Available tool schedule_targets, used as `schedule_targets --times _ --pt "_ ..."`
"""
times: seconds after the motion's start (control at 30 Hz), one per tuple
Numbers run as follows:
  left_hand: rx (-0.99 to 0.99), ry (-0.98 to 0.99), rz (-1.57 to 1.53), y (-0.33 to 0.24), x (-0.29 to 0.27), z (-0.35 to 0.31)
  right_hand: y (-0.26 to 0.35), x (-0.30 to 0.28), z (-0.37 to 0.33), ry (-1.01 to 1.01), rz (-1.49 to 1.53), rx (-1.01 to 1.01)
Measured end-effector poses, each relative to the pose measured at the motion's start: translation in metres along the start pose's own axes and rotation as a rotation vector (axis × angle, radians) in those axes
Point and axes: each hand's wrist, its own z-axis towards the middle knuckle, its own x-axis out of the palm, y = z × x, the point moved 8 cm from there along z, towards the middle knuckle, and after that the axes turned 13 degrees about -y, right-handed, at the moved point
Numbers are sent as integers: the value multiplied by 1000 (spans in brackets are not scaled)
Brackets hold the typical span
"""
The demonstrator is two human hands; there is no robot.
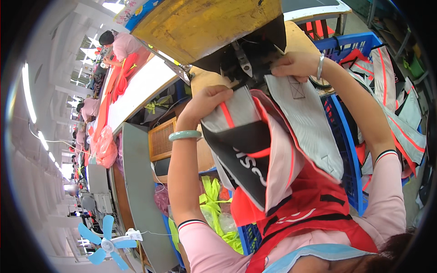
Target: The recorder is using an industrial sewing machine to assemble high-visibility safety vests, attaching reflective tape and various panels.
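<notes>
A sewn fabric piece [243, 157] in black, grey and pale pink, with orange-red trim and white lettering, hangs beneath the sewing machine head [218, 29]. My left hand [208, 101], a green bangle at its wrist, pinches the piece's grey top edge, thumb uppermost. My right hand [298, 66] has its fingers closed on the top of a broad grey strip [309, 123] with a stitched crossed box. Both hands are close in front of the machine's presser foot [245, 63]. The piece's lower part drapes over my red apron [314, 195].
A blue crate [343, 150] at right holds several similar grey and red pieces [391, 91]. Below left, bright yellow-green strips [216, 209] fill another crate. A grey panel [141, 191], a blue-bladed fan [108, 245] and co-workers [125, 45] at a long table are to the left.
</notes>
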Motion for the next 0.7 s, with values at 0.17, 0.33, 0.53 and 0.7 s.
schedule_targets --times 0.17,0.33,0.53,0.7 --pt "39 47 209 5 33 -58 -32 35 -55 46 -110 -217" --pt "71 -1 178 54 45 -140 -95 48 -134 -40 91 -86" --pt "-60 -321 -51 87 29 -193 -263 -23 -247 -723 549 253" --pt "72 -332 -233 25 64 -190 -233 -83 -321 -1243 -210 42"
